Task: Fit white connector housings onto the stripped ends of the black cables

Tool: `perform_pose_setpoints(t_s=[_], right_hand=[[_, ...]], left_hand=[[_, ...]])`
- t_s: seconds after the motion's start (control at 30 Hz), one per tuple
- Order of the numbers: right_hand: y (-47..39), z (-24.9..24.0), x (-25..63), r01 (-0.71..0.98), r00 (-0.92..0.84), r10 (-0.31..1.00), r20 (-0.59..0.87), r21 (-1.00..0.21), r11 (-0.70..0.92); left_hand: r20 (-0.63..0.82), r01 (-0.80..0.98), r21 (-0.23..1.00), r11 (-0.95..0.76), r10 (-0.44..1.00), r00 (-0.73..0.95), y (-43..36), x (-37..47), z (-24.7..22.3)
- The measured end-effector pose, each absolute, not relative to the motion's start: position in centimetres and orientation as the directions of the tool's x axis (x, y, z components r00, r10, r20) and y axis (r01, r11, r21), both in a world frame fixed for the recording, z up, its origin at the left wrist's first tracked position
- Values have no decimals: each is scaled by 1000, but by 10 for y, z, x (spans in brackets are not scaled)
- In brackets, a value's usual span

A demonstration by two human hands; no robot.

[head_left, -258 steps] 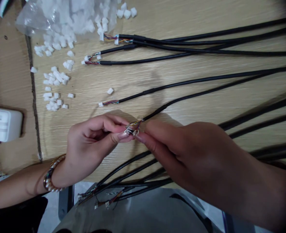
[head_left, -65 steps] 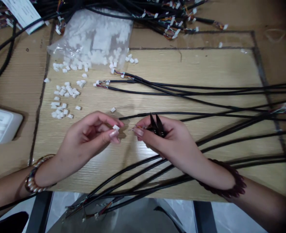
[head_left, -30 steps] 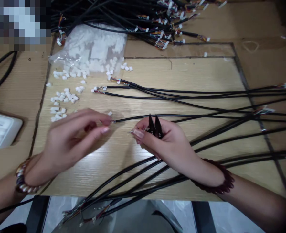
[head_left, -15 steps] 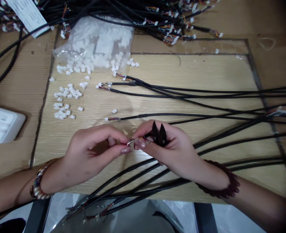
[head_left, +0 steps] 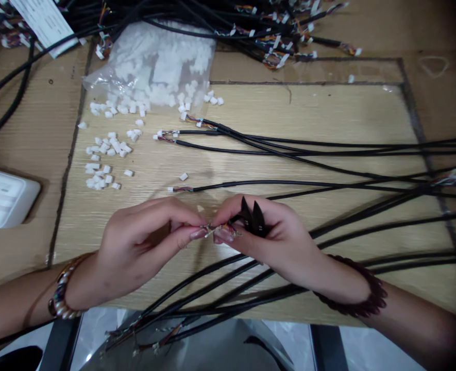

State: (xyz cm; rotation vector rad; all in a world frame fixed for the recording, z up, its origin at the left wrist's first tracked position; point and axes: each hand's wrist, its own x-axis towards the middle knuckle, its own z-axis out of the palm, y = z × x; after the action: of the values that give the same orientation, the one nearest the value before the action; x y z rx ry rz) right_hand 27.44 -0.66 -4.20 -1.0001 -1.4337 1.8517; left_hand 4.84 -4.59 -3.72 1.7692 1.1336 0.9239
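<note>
Left hand and right hand: each grip pinches the single set of wire ends between them. One black two-bladed tool sits in the right grip; one clear bag lies beyond both. Counter: wood-grained, bordered by cardboard; pale floor below. Wire ends: multicoloured, splayed, metal-tipped.

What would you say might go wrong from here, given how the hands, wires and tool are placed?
1. The thin coloured wires are pinched between the left hand and right hand; a hard tug might bend or damage their fine ends.
2. The dark pointed tool sits in the right hand close to those wires, so a slip might nick them or the skin.
3. The lower cable ends overhang the near edge and might snag.
</note>
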Motion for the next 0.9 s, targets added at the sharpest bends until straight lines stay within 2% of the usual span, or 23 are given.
perform_pose_setpoints(t_s=[0.3, 0.63, 0.9], right_hand=[[-6, -43, 275, -20, -589, 789, -173, -973, -229], [-6, -42, 275, -56, -600, 774, -203, -954, -294], [-6, -44, 273, -130, -636, 741, -214, -917, -376]], left_hand=[[177, 348, 890, -296, 926, 334, -46, 47, -34], [202, 339, 887, -314, 923, 327, -44, 47, -32], [312, 336, 832, -442, 873, 376, -41, 46, -34]])
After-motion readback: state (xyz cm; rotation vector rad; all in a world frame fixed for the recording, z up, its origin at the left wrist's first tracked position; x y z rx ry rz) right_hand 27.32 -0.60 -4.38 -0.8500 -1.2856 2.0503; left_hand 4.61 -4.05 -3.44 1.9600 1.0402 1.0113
